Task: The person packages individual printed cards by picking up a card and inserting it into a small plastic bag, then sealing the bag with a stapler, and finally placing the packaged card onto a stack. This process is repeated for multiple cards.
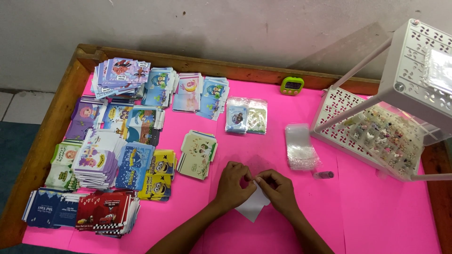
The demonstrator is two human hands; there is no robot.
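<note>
While both hands meet at the lower centre of the frame, the left hand [233, 186] and right hand [278, 189] pinch a small clear plastic sleeve [253, 206] between their fingertips, fingers pressed together on its upper edge; the sleeve's pale lower corner lies on the pink table cover [376, 216] just below the knuckles. What the fingertips hold inside it, if anything, is too small to make out.

Open pink surface spreads to the right and lower right of the hands, and a narrower bare strip runs to their left down to the bottom edge. Just up and left of the left hand sits a cream card stack [197, 154], near but apart. Up and right of the right hand lies a pile of clear sleeves [300, 146], with a small pink tube [324, 174] just below it. Two filled packets [246, 115] lie at upper centre, a green timer [292, 85] beyond them near the wooden table rim [56, 113].

Overlapping stacks of printed cards [113, 141] crowd the left third, reaching almost to the rim. A white perforated rack [391, 117] fills the upper right, its top shelf cut off by the frame edge; the small items on its lower tray are blurred. Both forearms leave the frame at the bottom.
</note>
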